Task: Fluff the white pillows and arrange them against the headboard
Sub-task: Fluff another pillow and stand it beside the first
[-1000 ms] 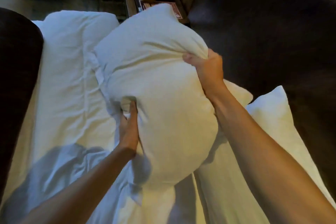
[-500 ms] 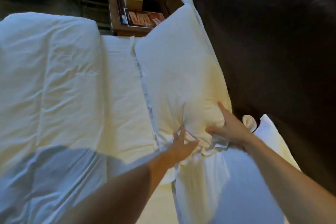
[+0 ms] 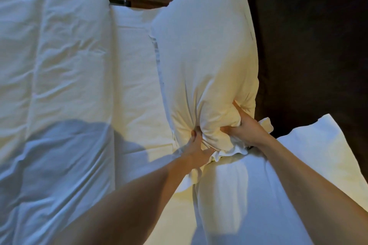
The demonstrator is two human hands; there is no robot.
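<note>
A plump white pillow (image 3: 205, 61) leans lengthwise against the dark headboard (image 3: 310, 45) on the right. Its near end is bunched up. My left hand (image 3: 196, 148) clutches the gathered fabric on the near left corner. My right hand (image 3: 246, 128) digs into the near right corner beside the headboard. A second white pillow (image 3: 310, 161) lies closer to me along the headboard, partly under my right forearm.
A folded white duvet (image 3: 51, 65) covers the left side of the bed, with the flat sheet (image 3: 133, 85) between it and the pillows. A wooden nightstand (image 3: 143, 0) with a printed card stands beyond the bed's far edge.
The pillow has gone from held up in the air to laid against the headboard. Both hands moved from its sides to its near end and now squeeze the corners.
</note>
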